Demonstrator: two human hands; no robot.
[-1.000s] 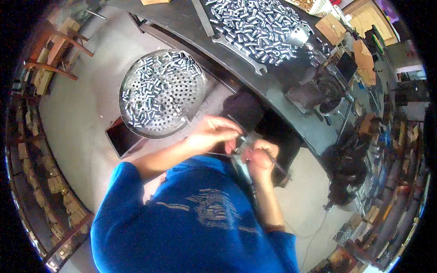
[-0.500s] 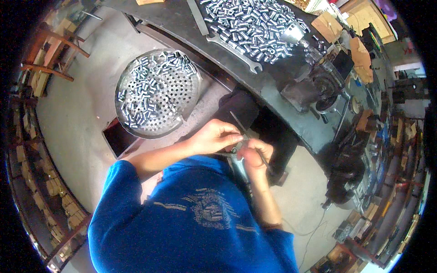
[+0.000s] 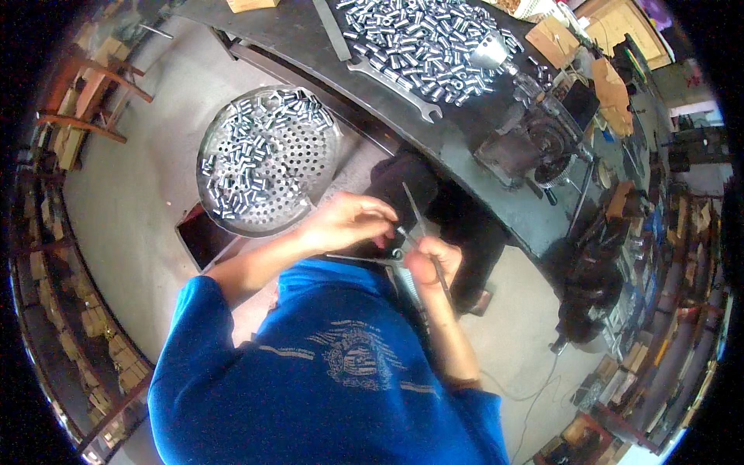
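My right hand (image 3: 435,260) is closed round a long, thin metal tool like a file (image 3: 411,203), whose ends stick out above and below the fist. A small shiny metal piece (image 3: 402,232) shows between my hands, beside the right fingers. My left hand (image 3: 349,220) is just left of it, fingers bent and apart, with nothing visible in them. Below the hands, in front of my shirt, is a metal ring end (image 3: 397,253) with a rod running left from it; a pale coiled spring-like part (image 3: 407,285) lies under it.
A round perforated metal tray (image 3: 306,167) with many short metal sleeves stands left of the bench. On the dark bench (image 3: 473,139) are a heap of similar sleeves (image 3: 426,46), an open-ended spanner (image 3: 399,91), a flat bar (image 3: 332,29) and a dark machine fixture (image 3: 535,143). Shelving lines both sides.
My left hand has drawn back left from the right hand, and its fingers have parted. The small metal piece now shows between them. The right hand keeps the tool, shifted slightly.
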